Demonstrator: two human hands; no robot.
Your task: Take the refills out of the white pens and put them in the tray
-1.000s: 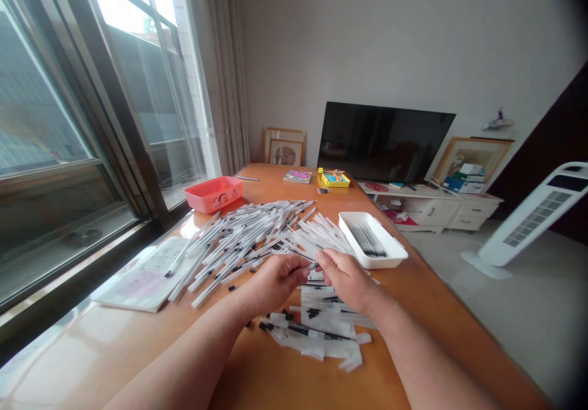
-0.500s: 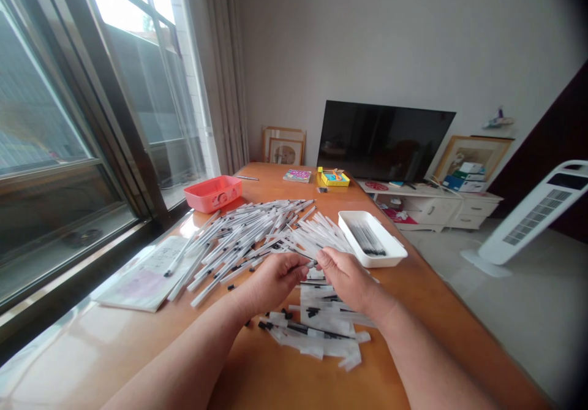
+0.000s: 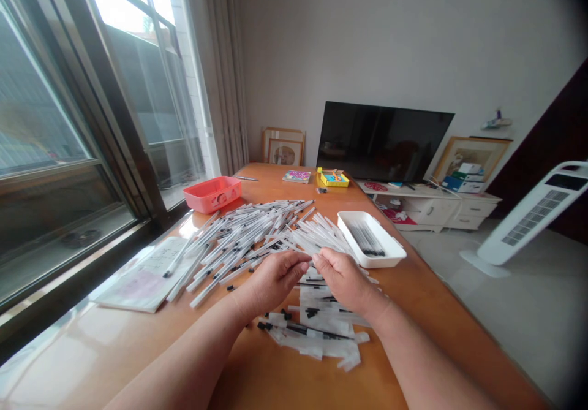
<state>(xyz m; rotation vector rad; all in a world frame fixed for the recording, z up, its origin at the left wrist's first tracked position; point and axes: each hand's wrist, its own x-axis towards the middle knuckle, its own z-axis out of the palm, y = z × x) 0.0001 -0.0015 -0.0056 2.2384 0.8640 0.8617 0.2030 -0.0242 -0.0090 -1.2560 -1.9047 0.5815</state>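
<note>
My left hand [image 3: 278, 280] and my right hand [image 3: 343, 280] meet above the near side of a pen pile, fingertips almost touching. Both are closed in a pinch; whatever lies between the fingers is too small and covered to make out. Just beyond them spreads a heap of clear pen barrels [image 3: 250, 235], many with black ends. Below my hands lie translucent plastic strips [image 3: 298, 341] with black pen parts among them. Small black caps [image 3: 285, 315] are scattered nearby. To the right, dark-tipped pen refills [image 3: 365, 237] rest in a white tray [image 3: 395, 257].
A red plastic basket [image 3: 214, 197] stands at the far left of the wooden table [image 3: 257, 379]. A booklet [image 3: 133, 284] lies at the left, partly under barrels. Farther back are a purple book [image 3: 296, 176] and a yellow box [image 3: 334, 180]. A tower fan [image 3: 528, 220] stands on the floor.
The fingertips of my hands have drawn slightly closer together, and the small greyish piece seen between them earlier is now covered. The things on the table look unmoved.
</note>
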